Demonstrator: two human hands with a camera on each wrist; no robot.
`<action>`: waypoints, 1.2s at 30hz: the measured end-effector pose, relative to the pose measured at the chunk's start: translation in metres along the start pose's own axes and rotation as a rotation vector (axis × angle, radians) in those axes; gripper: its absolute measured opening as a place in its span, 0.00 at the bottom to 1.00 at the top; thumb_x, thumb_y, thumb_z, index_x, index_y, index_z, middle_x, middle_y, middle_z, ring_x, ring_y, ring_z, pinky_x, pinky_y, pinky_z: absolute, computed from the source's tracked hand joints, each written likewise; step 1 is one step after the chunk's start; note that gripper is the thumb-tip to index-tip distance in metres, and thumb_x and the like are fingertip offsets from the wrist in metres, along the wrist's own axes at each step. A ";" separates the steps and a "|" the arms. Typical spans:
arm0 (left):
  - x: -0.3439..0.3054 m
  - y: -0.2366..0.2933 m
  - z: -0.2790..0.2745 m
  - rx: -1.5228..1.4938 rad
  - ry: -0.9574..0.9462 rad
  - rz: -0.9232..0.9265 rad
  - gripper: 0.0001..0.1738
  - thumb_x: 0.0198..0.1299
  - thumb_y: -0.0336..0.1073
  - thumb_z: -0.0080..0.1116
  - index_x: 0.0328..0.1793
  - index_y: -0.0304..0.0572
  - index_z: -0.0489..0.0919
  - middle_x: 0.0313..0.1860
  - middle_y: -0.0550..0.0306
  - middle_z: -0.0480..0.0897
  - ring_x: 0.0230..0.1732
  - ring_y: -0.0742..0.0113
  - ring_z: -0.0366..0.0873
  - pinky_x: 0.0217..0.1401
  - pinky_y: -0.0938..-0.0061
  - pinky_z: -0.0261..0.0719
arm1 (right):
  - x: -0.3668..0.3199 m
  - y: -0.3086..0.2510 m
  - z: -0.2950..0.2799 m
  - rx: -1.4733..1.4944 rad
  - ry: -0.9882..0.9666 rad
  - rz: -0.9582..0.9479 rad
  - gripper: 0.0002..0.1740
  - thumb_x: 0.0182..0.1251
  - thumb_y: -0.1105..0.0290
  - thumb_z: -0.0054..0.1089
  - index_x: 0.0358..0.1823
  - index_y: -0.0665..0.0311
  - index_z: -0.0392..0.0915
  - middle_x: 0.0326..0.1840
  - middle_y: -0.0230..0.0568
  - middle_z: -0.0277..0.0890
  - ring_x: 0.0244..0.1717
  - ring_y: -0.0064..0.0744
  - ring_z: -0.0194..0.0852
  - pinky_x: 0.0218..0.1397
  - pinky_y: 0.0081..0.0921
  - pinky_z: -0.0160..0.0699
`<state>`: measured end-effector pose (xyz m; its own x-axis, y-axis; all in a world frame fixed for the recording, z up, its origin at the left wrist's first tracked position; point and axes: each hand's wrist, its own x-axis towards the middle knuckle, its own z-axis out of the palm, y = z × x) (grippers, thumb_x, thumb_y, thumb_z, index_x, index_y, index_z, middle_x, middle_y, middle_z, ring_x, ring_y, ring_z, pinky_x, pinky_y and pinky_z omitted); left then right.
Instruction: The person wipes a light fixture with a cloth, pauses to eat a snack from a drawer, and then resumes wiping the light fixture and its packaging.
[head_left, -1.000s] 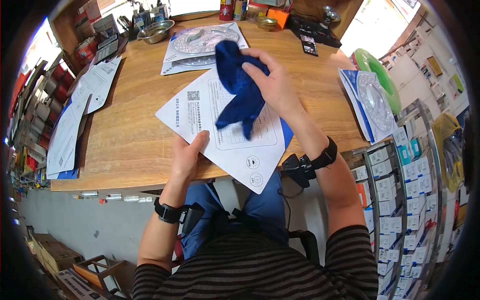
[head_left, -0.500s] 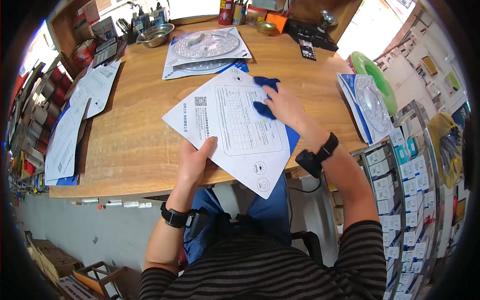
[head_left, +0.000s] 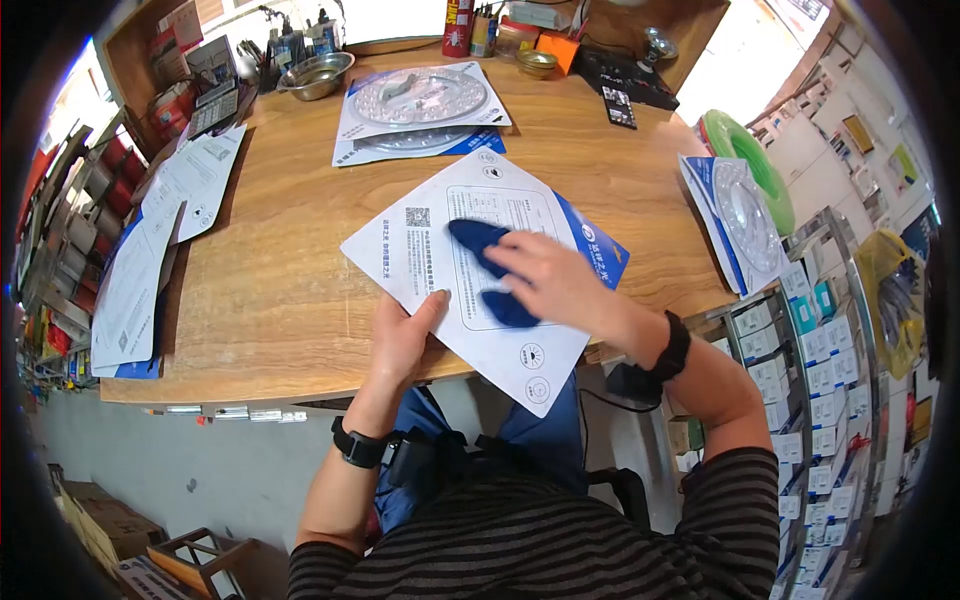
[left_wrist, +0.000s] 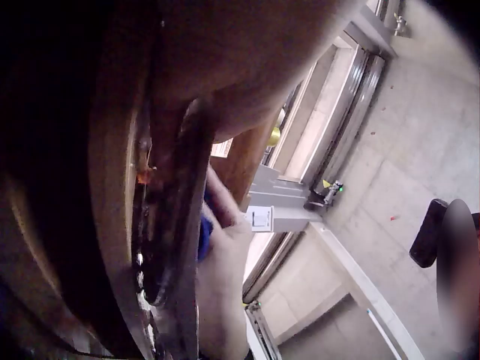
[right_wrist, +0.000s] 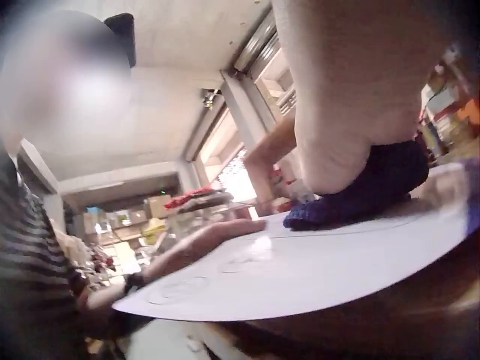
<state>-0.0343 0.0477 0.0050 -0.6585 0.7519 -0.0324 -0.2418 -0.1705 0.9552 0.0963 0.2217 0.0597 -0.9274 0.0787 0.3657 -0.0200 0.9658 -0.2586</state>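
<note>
A white printed packaging card (head_left: 400, 262) with a blue edge is held slantwise at the desk's front, its near corner past the edge. My left hand (head_left: 405, 335) pinches it at the near left side, thumb on top and fingers hidden underneath. In my right hand (head_left: 560, 285) is a dark blue cloth (head_left: 510, 309), pressed on the card's printed middle; parts of the cloth show on both sides of the fingers. The right wrist view shows the cloth (right_wrist: 352, 199) bunched under the hand against the white card (right_wrist: 300, 285).
Packages with clear ringed plastic (head_left: 420, 98) lie stacked at the back of the wooden desk (head_left: 270, 280). Another such package (head_left: 735, 220) and a green coil (head_left: 750, 160) are at the right. White sheets (head_left: 140, 270) lie at the left; a metal bowl (head_left: 315, 78) and a remote control (head_left: 619, 107) stand farther back.
The right hand lowered the cloth from above the card to its far right side, then swept it toward me and left across the print. The left hand keeps its hold; the card shifted slightly nearer.
</note>
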 end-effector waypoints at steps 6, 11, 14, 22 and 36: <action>0.002 -0.001 0.003 -0.059 -0.026 0.071 0.19 0.59 0.27 0.58 0.55 0.26 0.72 0.47 0.50 0.81 0.44 0.67 0.79 0.47 0.73 0.78 | 0.010 0.089 -0.008 -0.173 -0.015 0.292 0.19 0.59 0.71 0.57 0.54 0.63 0.74 0.51 0.48 0.73 0.52 0.49 0.73 0.55 0.36 0.74; 0.003 -0.006 0.000 0.018 -0.015 0.041 0.19 0.60 0.28 0.58 0.55 0.26 0.71 0.46 0.49 0.82 0.45 0.67 0.79 0.47 0.73 0.78 | 0.062 0.115 0.000 -0.241 -0.098 0.547 0.19 0.60 0.71 0.53 0.54 0.63 0.74 0.50 0.52 0.75 0.52 0.53 0.73 0.53 0.43 0.73; 0.003 -0.006 0.002 0.004 -0.014 0.078 0.19 0.59 0.28 0.58 0.55 0.26 0.70 0.46 0.48 0.82 0.45 0.66 0.79 0.48 0.72 0.78 | 0.098 0.100 0.017 -0.171 -0.068 0.511 0.19 0.58 0.72 0.53 0.53 0.64 0.76 0.50 0.55 0.76 0.52 0.53 0.74 0.54 0.43 0.73; 0.008 -0.039 -0.012 -0.215 -0.004 -0.079 0.22 0.62 0.25 0.55 0.62 0.36 0.67 0.50 0.52 0.78 0.49 0.63 0.78 0.51 0.65 0.80 | 0.121 -0.061 0.063 0.349 -0.116 -0.238 0.16 0.54 0.73 0.58 0.46 0.62 0.80 0.48 0.44 0.76 0.52 0.46 0.74 0.55 0.36 0.74; 0.009 -0.007 0.004 -0.193 -0.083 0.056 0.30 0.61 0.20 0.50 0.71 0.36 0.58 0.57 0.49 0.75 0.54 0.63 0.76 0.54 0.70 0.78 | 0.096 0.045 0.028 0.013 -0.036 0.183 0.22 0.56 0.76 0.55 0.55 0.57 0.77 0.52 0.44 0.77 0.55 0.46 0.73 0.57 0.37 0.73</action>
<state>-0.0358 0.0582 -0.0009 -0.6157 0.7864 0.0507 -0.3436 -0.3258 0.8808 -0.0043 0.2660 0.0579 -0.9287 0.2435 0.2795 0.1455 0.9329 -0.3295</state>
